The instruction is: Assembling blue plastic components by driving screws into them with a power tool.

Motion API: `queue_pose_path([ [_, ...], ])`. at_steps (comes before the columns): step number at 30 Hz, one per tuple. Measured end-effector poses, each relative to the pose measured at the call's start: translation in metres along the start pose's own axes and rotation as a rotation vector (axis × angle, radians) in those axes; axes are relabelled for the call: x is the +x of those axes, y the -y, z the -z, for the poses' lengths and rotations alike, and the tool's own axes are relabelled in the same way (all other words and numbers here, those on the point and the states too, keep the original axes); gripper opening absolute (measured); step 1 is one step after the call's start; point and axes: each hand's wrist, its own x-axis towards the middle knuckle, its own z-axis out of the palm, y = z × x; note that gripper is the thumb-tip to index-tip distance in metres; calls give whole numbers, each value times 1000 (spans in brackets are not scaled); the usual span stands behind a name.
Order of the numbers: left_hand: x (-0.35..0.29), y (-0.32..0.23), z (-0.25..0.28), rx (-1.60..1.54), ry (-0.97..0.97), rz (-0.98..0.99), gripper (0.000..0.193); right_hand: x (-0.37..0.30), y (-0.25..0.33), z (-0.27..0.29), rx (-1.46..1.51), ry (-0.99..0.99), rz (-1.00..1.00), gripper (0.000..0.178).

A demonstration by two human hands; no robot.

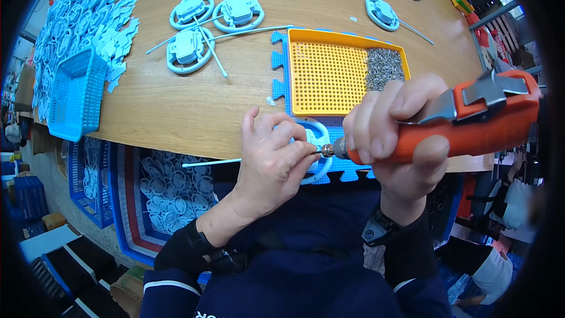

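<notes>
Orange power screwdriver (477, 129), right of frame, is gripped by right hand (403, 179), bit aimed at light-blue ring part (321, 132), lower centre; part is held by left hand (272, 156), presumably for steadiness; screws (385, 68) are kept in yellow tray (329, 76) above, seemingly for easy reach.

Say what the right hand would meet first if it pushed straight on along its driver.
Leading with the orange driver, the right hand would likely meet the light blue ring-shaped part first, close by the left hand; whether the driver's tip touches it is unclear.
</notes>
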Motion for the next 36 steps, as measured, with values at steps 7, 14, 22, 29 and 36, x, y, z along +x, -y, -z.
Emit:
queue_pose_path([
  [7,-10,-4,-6,70,45,5,31,-8,0,-1,-115,-22,-40,44],
  [14,-14,3,-12,154,104,84,66,-13,-14,8,-168,-96,-6,43],
  [22,-10,6,-14,143,160,84,67,-17,-18,20,-384,39,-38,41],
  [29,-12,8,-11,146,149,96,66,-19,-21,15,-212,-52,-124,41],
  [36,-44,10,71,98,331,236,77,9,-19,20,-39,-31,47,39],
])
